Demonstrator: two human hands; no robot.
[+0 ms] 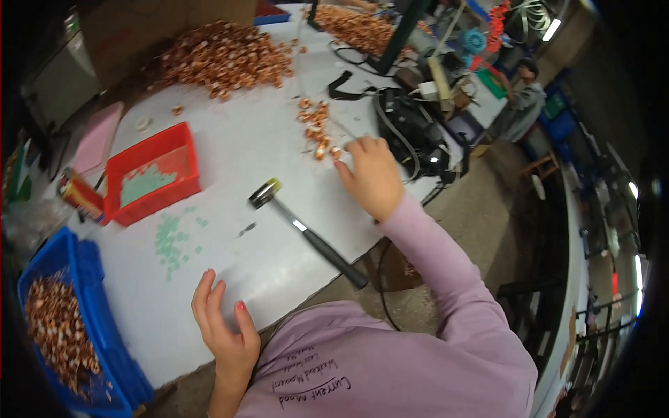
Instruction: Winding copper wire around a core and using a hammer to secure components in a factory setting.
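My right hand [374, 179] reaches over the table's right side, fingers bent. Its thumb and forefinger meet a small copper wire coil [336, 152] at the near end of a loose row of copper coils [315, 124]. My left hand [228, 327] is raised by the near edge of the table, fingers spread, with nothing in it. Between the hands lies a mallet [310, 237] with a black grip and a yellow-faced head. Small pale green square pieces [171, 244] are scattered on the tabletop ahead of my left hand. Beside them is a small dark metal piece [246, 230].
A red tray [193, 171] holds more green pieces. At left stand a blue bin [90, 279] of copper parts and a can [82, 195]. A large copper coil heap [223, 59] lies at the back. A black machine [411, 129] with cables borders the right; another person [519, 108] sits beyond.
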